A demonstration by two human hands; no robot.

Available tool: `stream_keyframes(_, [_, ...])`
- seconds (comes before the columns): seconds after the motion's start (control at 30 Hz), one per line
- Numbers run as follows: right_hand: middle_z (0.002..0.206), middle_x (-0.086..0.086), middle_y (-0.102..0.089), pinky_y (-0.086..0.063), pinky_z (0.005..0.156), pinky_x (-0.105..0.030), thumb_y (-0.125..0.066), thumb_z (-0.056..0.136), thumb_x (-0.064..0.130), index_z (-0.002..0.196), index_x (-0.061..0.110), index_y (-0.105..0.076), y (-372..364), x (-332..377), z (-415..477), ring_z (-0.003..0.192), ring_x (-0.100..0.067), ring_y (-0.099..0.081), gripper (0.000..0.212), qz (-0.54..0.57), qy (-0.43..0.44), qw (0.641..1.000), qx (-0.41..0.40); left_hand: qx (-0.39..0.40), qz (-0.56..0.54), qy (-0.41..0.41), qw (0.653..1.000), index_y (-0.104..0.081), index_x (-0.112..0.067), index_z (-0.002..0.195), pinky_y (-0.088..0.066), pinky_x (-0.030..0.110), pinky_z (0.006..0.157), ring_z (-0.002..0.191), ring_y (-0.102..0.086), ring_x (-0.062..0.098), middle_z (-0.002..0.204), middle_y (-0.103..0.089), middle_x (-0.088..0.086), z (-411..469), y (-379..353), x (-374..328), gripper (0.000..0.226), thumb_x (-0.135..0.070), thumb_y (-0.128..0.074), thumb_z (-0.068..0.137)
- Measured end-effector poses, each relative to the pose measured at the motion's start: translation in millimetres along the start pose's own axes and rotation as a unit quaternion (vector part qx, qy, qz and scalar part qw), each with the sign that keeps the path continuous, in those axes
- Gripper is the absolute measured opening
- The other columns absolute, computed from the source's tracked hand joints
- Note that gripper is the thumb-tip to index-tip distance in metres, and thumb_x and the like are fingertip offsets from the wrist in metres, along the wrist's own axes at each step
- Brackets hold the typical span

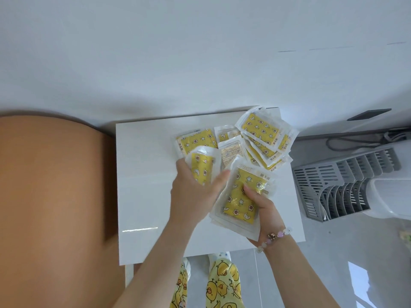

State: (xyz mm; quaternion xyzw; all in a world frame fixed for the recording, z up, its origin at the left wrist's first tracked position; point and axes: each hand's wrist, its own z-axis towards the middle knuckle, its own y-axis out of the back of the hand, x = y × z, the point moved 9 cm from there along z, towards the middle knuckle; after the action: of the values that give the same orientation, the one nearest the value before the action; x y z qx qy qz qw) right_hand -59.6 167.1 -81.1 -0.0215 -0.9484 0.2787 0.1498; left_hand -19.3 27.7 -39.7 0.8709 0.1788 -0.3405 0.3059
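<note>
— White table (144,174) fills the middle, with an orange curved surface (51,185) off its left edge. What's happening over it?
— Gathering, I'd say. Above the table's middle, the left hand (193,196) is curled round one yellow packet (201,172). Above the table's near right part, the right hand (264,210) grips a stack of packets (240,203), thumb pressed on top.
— Next move?
— Probably laying the single packet onto the stack with edges squared, then reaching for the loose pile (264,138) at the table's far right corner.
— Anything in the way?
— Wrappers overlap there and look slippery, so one could slide off the edge. A grey rack (333,185) sits on the floor, right of the table.
</note>
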Motion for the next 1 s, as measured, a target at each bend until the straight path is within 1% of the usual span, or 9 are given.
stream_keyframes(0.07, [0.092,-0.017,-0.073,-0.059,0.071,-0.037,-0.056,0.079,0.024,0.090,0.007,-0.074,-5,-3,0,0.086,-0.031,-0.069,0.027,-0.030,-0.012,0.999,-0.001,0.058,0.020,-0.008,0.998,-0.033,-0.030,0.125,-0.048,0.031,0.088,0.100,-0.056,0.009,0.107,-0.054,-0.017,-6,-15,1,0.088,-0.055,-0.082,0.055])
stream_keyframes(0.13, [0.081,-0.015,-0.074,-0.058,0.059,-0.028,-0.049,0.086,0.023,0.088,0.006,-0.070,-9,-1,-2,0.080,-0.028,-0.069,0.027,-0.024,-0.003,1.000,0.003,0.094,0.032,-0.014,0.995,-0.025,-0.033,0.133,-0.046,0.031,0.093,0.108,-0.051,0.008,0.117,-0.050,-0.017,-6,-24,3,0.108,-0.052,-0.087,0.047])
stream_keyframes(0.23, [0.104,-0.016,-0.071,-0.059,0.065,-0.037,-0.049,0.082,0.041,0.105,0.012,-0.071,-17,-4,-3,0.088,-0.030,-0.071,0.043,-0.022,-0.021,0.999,0.032,0.123,0.034,-0.007,0.992,-0.023,-0.034,0.134,-0.049,0.035,0.092,0.110,-0.052,0.011,0.118,-0.051,-0.015,-1,-31,12,0.114,-0.046,-0.091,0.043])
stream_keyframes(0.37, [0.120,-0.016,-0.065,-0.053,0.086,-0.047,-0.063,0.068,0.058,0.120,0.016,-0.064,-4,-12,0,0.107,-0.033,-0.064,0.067,-0.042,-0.027,0.999,0.015,0.133,-0.027,0.031,0.990,-0.036,-0.029,0.121,-0.051,0.022,0.076,0.098,-0.058,0.006,0.105,-0.055,-0.017,4,-25,25,0.087,-0.031,-0.090,0.053])
stream_keyframes(0.43, [0.118,-0.015,-0.066,-0.049,0.093,-0.050,-0.066,0.070,0.050,0.116,0.017,-0.068,7,-13,0,0.107,-0.034,-0.064,0.057,-0.050,-0.023,0.998,-0.002,0.123,-0.058,0.040,0.990,-0.042,-0.029,0.114,-0.051,0.018,0.069,0.094,-0.058,0.002,0.104,-0.058,-0.015,9,-16,31,0.073,-0.027,-0.089,0.057])
stream_keyframes(0.53, [0.112,-0.017,-0.068,-0.056,0.080,-0.047,-0.083,0.059,0.033,0.104,0.014,-0.074,10,-15,-1,0.100,-0.034,-0.067,0.049,-0.058,-0.027,0.998,0.004,0.141,-0.082,0.055,0.985,-0.050,-0.027,0.112,-0.055,0.029,0.079,0.097,-0.063,0.010,0.107,-0.064,-0.008,12,-13,40,0.065,-0.027,-0.089,0.060])
stream_keyframes(0.7, [0.097,-0.015,-0.073,-0.059,0.070,-0.043,-0.063,0.074,0.013,0.096,0.010,-0.072,11,-11,-8,0.082,-0.030,-0.072,0.024,-0.077,-0.042,0.996,-0.035,0.153,-0.153,0.078,0.973,-0.065,-0.022,0.095,-0.056,0.020,0.062,0.076,-0.072,0.009,0.085,-0.074,-0.008,8,-6,44,0.029,-0.010,-0.079,0.072])
stream_keyframes(0.77, [0.091,-0.014,-0.074,-0.060,0.065,-0.041,-0.060,0.080,0.011,0.095,0.010,-0.070,15,-2,-17,0.075,-0.028,-0.073,0.018,-0.073,-0.041,0.995,-0.061,0.145,-0.185,0.109,0.966,-0.067,-0.019,0.095,-0.057,0.024,0.064,0.077,-0.072,0.015,0.088,-0.075,-0.002,1,4,48,0.025,-0.011,-0.076,0.073])
stream_keyframes(1.0, [0.094,-0.010,-0.074,-0.058,0.070,-0.041,-0.056,0.091,0.015,0.107,0.011,-0.064,2,24,-64,0.077,-0.024,-0.073,0.018,-0.103,-0.043,0.988,-0.106,0.149,-0.226,0.177,0.946,-0.065,-0.019,0.099,-0.054,0.038,0.081,0.088,-0.070,0.020,0.093,-0.074,0.002,-37,34,41,0.021,-0.013,-0.071,0.080])
